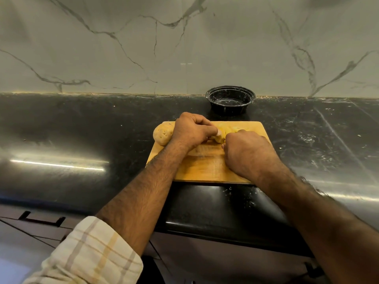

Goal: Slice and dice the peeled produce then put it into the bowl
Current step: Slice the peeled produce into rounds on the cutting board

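Observation:
A wooden cutting board [207, 169] lies on the black counter. A peeled pale potato [163, 133] rests at the board's far left corner, partly behind my left hand [191, 130]. My left hand's curled fingers hold a pale yellow piece of produce [219, 138] on the board. My right hand [248, 152] is curled just right of it, knuckles up; whatever it grips is hidden under the fist. More yellow cut pieces [231, 128] lie beyond the hands. A black round bowl [230, 101] stands past the board against the wall.
The glossy black counter [71, 130] stretches left and right of the board. A marble wall [184, 48] rises behind the bowl. Drawer fronts with dark handles [41, 220] sit below the counter's front edge.

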`<act>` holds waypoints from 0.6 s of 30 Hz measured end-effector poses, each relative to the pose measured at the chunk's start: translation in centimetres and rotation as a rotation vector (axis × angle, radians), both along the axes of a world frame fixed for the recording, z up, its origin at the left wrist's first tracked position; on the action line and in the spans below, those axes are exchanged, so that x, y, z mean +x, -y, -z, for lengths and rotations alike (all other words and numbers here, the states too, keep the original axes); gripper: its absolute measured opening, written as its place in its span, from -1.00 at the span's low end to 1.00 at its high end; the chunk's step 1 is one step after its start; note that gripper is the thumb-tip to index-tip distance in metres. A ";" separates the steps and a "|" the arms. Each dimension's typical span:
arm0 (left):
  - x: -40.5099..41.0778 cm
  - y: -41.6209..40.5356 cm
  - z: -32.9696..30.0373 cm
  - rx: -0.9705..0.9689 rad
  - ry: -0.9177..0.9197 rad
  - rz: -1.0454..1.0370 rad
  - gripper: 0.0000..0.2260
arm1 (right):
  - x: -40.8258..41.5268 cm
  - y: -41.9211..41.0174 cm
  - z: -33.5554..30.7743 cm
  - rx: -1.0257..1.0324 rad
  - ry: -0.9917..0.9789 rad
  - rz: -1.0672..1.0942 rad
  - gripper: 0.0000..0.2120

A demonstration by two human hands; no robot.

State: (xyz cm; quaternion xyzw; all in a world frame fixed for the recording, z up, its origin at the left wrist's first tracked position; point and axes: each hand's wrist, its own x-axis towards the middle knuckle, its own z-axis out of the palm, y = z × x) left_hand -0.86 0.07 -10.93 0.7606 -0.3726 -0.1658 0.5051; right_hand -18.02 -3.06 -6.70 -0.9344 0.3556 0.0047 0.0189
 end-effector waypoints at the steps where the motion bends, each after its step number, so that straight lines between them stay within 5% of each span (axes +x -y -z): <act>1: -0.1 0.0 -0.1 0.014 0.023 0.002 -0.93 | -0.1 -0.1 -0.1 0.001 -0.013 -0.011 -0.81; 8: 0.2 -0.6 -0.3 -0.015 0.091 0.114 -0.80 | -0.2 0.0 0.1 0.005 -0.004 0.014 -0.81; 13: 0.1 -0.6 -0.5 0.031 0.125 0.098 -0.88 | -0.7 0.1 1.5 0.019 0.091 0.079 -0.71; 18: -0.1 -0.5 -0.4 0.022 0.125 0.078 -0.88 | -0.9 -0.2 1.5 0.037 0.077 0.052 -0.84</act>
